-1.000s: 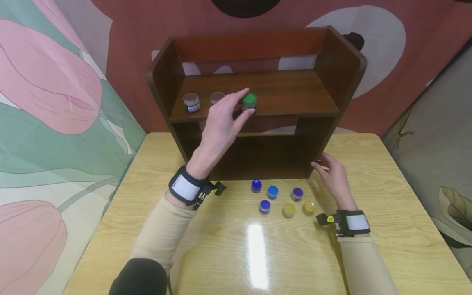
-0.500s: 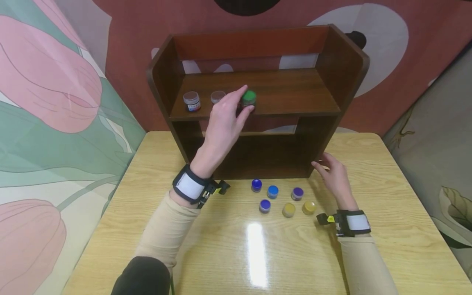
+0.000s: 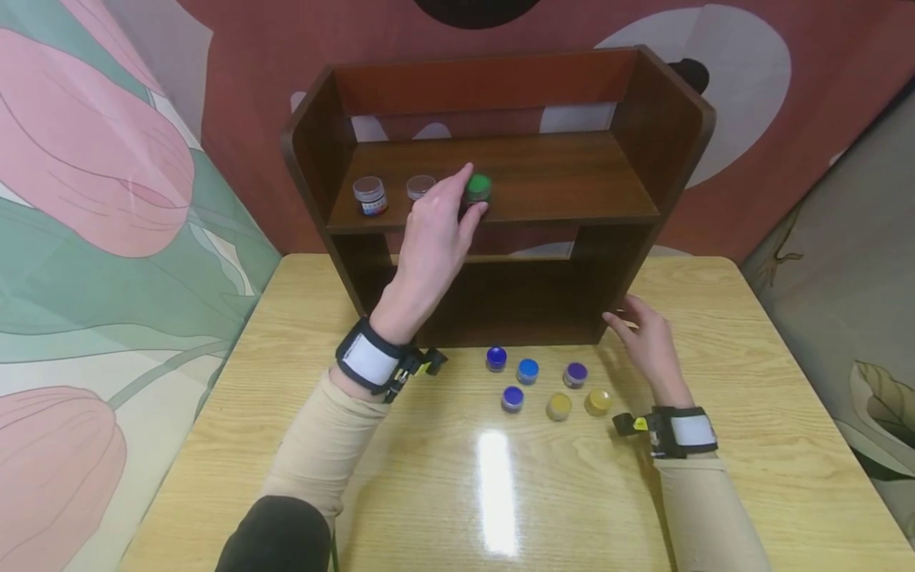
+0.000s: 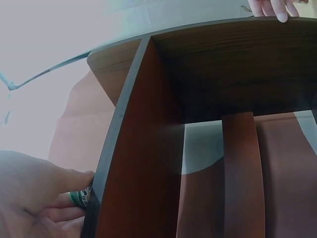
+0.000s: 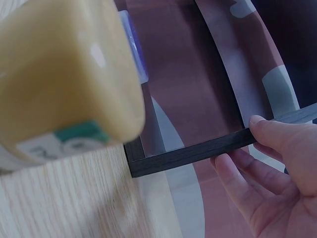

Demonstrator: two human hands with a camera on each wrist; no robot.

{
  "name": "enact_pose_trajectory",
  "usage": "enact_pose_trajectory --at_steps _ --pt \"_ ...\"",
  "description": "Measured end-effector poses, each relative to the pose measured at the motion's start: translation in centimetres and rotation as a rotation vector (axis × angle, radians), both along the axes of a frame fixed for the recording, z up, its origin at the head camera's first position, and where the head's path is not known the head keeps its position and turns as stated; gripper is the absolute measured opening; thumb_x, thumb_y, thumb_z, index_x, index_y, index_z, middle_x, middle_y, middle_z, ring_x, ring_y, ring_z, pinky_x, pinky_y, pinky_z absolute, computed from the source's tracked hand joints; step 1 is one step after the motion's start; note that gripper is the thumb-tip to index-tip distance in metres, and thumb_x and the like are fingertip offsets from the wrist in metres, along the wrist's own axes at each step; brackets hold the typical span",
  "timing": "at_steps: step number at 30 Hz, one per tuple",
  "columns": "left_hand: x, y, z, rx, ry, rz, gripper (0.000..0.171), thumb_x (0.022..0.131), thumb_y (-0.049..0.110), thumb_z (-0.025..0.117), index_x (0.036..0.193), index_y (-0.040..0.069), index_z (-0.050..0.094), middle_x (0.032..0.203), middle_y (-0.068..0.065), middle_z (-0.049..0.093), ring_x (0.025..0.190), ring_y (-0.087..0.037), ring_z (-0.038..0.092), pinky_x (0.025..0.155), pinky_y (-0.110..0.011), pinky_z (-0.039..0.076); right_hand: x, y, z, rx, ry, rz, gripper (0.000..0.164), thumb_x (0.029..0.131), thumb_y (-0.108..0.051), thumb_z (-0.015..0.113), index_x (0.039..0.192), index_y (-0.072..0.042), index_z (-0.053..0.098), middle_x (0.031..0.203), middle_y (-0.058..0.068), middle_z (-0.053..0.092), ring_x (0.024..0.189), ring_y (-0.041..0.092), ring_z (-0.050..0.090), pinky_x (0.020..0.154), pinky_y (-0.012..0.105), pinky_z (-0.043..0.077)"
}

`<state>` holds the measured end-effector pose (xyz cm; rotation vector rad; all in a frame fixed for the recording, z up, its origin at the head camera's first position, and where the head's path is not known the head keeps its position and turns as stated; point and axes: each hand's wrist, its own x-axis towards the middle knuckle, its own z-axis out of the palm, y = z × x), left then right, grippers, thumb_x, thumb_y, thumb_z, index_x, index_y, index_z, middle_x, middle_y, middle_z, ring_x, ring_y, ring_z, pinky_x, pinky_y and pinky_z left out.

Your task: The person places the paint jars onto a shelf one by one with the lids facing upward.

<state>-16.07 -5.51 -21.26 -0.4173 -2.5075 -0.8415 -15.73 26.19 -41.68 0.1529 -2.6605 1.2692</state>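
Your left hand [image 3: 432, 238] and the green-topped jar [image 3: 479, 189] sit slightly farther left than in the earlier frame, nearer the other jars on the upper board [image 3: 565, 179] of the two-tier wooden shelf [image 3: 486, 86]. Your left thumb and fingers pinch this small jar from front and back at the board's front edge, a hold that seems suited to small, careful adjustments. Your thumb hides part of its base, so you cannot tell whether it rests fully on the wood. Leftward stand a labelled clear-lidded jar [image 3: 370, 196] and a second clear-lidded jar [image 3: 419, 185], partly covered by your hand; the three seem set in a row.

Your right hand [image 3: 646, 349] grips the front edge of the right side panel [image 3: 654, 123] low down, thumb on one face, fingers on the other, probably to steady the shelf.

On the pale wood table [image 3: 400, 485], just before the shelf, six small jars wait within easy reach: dark blue [image 3: 496, 359], light blue [image 3: 527, 371], violet-blue [image 3: 511, 399], purple [image 3: 575, 375] and two yellow [image 3: 558, 407] ones.
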Motion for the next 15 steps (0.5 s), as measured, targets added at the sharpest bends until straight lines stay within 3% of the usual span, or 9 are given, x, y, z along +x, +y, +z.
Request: enact_pose_trajectory --at_steps 15 --pt "-0.04 0.27 -0.12 -0.026 0.012 0.009 0.054 0.097 0.018 0.063 0.146 0.002 0.047 0.14 -0.015 0.061 0.13 -0.025 0.06 0.108 -0.033 0.05 0.13 0.17 -0.05 0.005 0.001 -0.005 0.044 0.102 -0.028 0.057 0.138 -0.003 0.055 0.134 0.025 0.062 0.123 0.044 0.06 0.097 0.058 0.052"
